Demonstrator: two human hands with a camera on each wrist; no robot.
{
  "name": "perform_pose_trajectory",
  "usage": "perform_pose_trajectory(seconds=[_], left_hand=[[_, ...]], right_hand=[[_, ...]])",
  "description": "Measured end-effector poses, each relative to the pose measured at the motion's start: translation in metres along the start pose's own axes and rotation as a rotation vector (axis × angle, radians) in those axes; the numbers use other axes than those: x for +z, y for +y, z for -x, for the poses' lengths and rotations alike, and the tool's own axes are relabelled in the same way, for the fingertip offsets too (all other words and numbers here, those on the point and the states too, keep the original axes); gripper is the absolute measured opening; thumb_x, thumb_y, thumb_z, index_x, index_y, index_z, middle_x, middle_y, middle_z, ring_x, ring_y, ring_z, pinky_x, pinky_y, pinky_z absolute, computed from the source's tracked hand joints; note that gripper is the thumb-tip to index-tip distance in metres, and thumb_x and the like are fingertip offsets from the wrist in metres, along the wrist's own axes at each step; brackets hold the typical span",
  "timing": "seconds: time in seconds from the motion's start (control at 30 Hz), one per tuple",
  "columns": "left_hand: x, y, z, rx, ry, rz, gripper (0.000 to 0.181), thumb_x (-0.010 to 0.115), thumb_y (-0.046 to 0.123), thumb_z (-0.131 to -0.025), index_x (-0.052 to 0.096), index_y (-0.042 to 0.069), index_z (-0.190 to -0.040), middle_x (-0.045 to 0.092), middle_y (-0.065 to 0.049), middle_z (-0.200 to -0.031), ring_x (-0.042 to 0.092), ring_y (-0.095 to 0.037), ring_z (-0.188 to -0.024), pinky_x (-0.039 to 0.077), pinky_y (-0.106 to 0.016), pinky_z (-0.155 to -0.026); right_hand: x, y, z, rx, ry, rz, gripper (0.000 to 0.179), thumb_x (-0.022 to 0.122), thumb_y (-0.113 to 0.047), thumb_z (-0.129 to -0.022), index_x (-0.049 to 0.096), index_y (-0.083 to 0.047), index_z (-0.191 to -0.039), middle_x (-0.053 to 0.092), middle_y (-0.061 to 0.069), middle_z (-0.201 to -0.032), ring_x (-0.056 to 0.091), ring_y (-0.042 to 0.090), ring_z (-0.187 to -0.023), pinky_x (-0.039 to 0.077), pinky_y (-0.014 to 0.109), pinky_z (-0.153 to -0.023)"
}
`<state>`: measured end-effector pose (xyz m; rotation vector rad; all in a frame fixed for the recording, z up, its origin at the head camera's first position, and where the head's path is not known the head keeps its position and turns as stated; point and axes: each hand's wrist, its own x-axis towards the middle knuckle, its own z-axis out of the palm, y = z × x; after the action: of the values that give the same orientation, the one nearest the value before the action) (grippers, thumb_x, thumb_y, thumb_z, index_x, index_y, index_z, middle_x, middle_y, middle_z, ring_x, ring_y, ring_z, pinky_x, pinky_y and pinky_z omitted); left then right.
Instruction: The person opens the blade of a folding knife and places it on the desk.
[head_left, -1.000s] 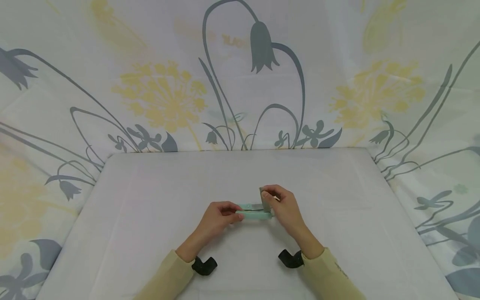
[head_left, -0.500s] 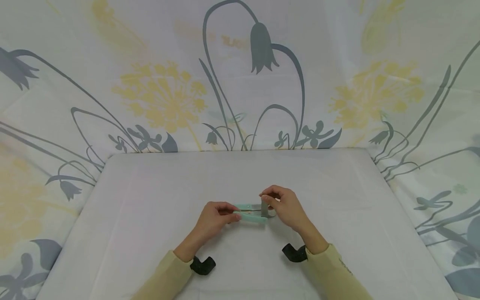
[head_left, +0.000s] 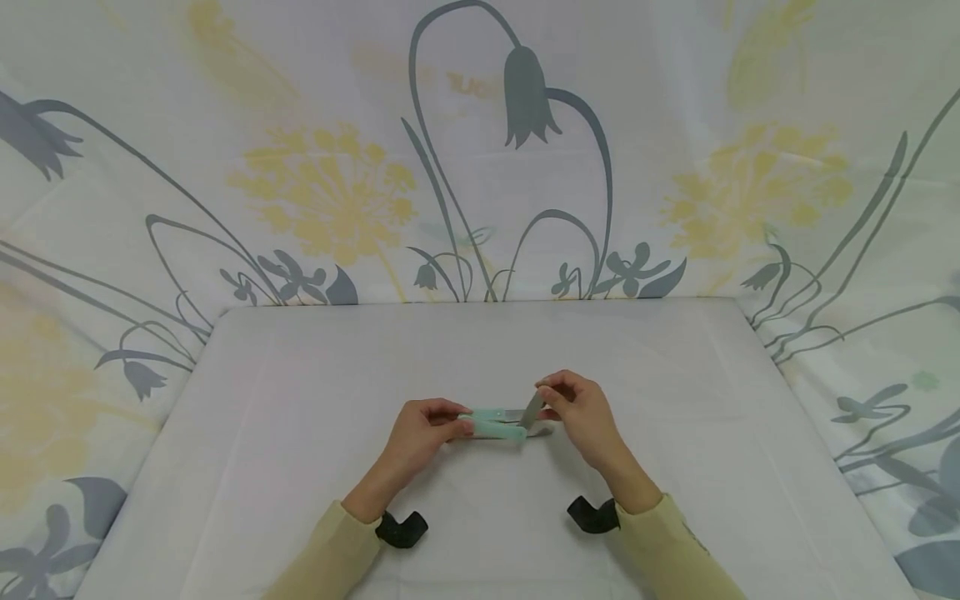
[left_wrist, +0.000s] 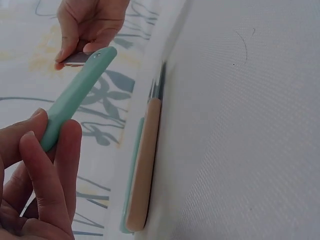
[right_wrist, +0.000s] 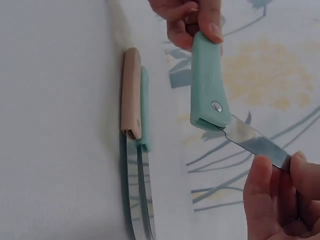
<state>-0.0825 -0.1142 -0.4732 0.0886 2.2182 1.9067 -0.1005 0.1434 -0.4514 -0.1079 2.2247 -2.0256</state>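
Observation:
Held above the table is a folding knife with a mint-green handle (head_left: 491,429). My left hand (head_left: 422,433) pinches the rear end of that handle between thumb and fingers. With thumb and fingertips my right hand (head_left: 588,421) pinches the tip end of its blade (right_wrist: 255,142). The blade stands out from the handle at an angle, swung partway about the round pivot (right_wrist: 216,106). Below on the table lie two more knives side by side, blades out: one with a beige handle (right_wrist: 131,90), one with a mint-green handle (right_wrist: 144,102). In the head view the held knife largely hides the beige one.
A white cloth covers the table (head_left: 315,358). Curtains with grey and yellow flowers (head_left: 330,192) surround it at the back and sides. A black curved piece sits at each wrist, the left one (head_left: 402,530) and the right one (head_left: 594,515), next to the sleeves.
The held knife's blade has swung from nearly upright to leaning right, further out from its handle. My left hand has shifted slightly left with the handle; my right hand has moved right.

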Motion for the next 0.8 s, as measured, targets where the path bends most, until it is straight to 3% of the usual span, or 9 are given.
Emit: perform_pose_trajectory(seconds=[0.2, 0.33, 0.47, 0.63, 0.8], left_hand=[[0.001, 0.002, 0.001, -0.013, 0.015, 0.030, 0.022, 0.080, 0.010, -0.085, 0.075, 0.000, -0.105, 0.072, -0.007, -0.095, 0.066, -0.015, -0.078, 0.051, -0.030, -0.068], [0.002, 0.002, 0.000, -0.025, 0.004, 0.045, 0.022, 0.078, 0.008, -0.086, 0.073, 0.000, -0.106, 0.072, -0.007, -0.099, 0.068, -0.017, -0.081, 0.051, -0.029, -0.068], [0.003, 0.003, -0.001, -0.032, -0.010, 0.031, 0.021, 0.077, 0.007, -0.087, 0.071, -0.001, -0.105, 0.071, -0.007, -0.097, 0.069, -0.020, -0.084, 0.051, -0.030, -0.070], [0.002, 0.021, 0.007, -0.010, -0.022, -0.005, 0.017, 0.076, 0.003, -0.087, 0.069, -0.004, -0.101, 0.069, -0.006, -0.091, 0.065, -0.020, -0.079, 0.051, -0.034, -0.068], [0.002, 0.011, 0.004, -0.018, -0.030, -0.031, 0.019, 0.079, 0.008, -0.085, 0.068, 0.000, -0.098, 0.068, -0.005, -0.089, 0.063, -0.017, -0.076, 0.050, -0.034, -0.064]], right_hand=[[-0.002, 0.001, 0.001, 0.047, 0.079, -0.163, 0.012, 0.056, 0.004, -0.099, 0.057, 0.014, -0.107, 0.055, 0.026, -0.115, 0.062, 0.017, -0.084, 0.057, 0.032, -0.075], [-0.003, 0.002, 0.002, 0.064, 0.137, -0.260, 0.005, 0.056, 0.004, -0.099, 0.058, 0.008, -0.100, 0.058, 0.015, -0.109, 0.059, 0.014, -0.084, 0.057, 0.033, -0.076], [-0.004, 0.002, 0.003, 0.075, 0.180, -0.348, 0.005, 0.056, 0.002, -0.100, 0.060, 0.002, -0.096, 0.057, 0.013, -0.107, 0.058, 0.014, -0.085, 0.057, 0.033, -0.078], [-0.002, 0.001, 0.005, 0.078, 0.221, -0.451, 0.011, 0.056, -0.001, -0.101, 0.061, -0.004, -0.092, 0.057, 0.009, -0.099, 0.059, 0.015, -0.083, 0.057, 0.032, -0.077], [0.000, 0.001, 0.006, 0.078, 0.246, -0.557, 0.016, 0.057, -0.001, -0.100, 0.063, -0.008, -0.088, 0.060, 0.005, -0.093, 0.060, 0.015, -0.081, 0.057, 0.031, -0.075]])
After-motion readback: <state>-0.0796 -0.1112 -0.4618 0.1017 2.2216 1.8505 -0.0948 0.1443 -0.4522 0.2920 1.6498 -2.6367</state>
